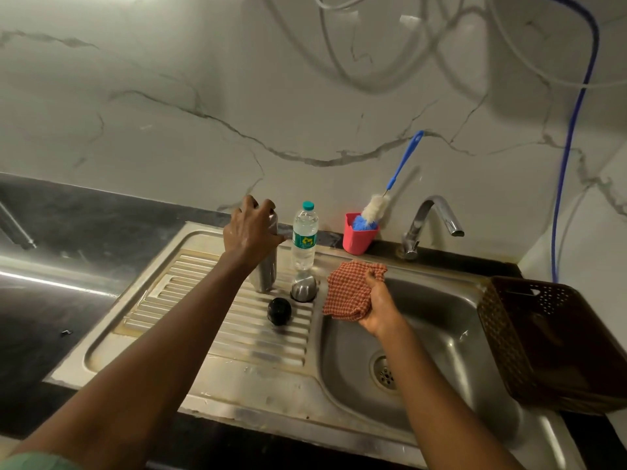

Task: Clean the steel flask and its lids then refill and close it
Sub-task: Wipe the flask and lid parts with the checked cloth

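The steel flask (268,266) stands upright at the back of the sink's ribbed drainboard (217,320). My left hand (251,232) is wrapped around its upper part, hiding the mouth. Right of it, the steel outer lid (303,288) sits dome-up on the drainboard, and the black inner lid (279,311) lies in front of the flask. A clear plastic water bottle (304,237) with a green cap stands just behind the steel lid. My right hand (378,305) grips a bunched orange checked cloth (349,290) above the left edge of the sink basin (424,337).
A pink cup (358,240) holding a blue-handled bottle brush (390,195) stands against the wall. The tap (429,222) rises behind the basin. A brown perforated basket (556,344) overhangs the basin's right side. Dark countertop (51,266) lies to the left.
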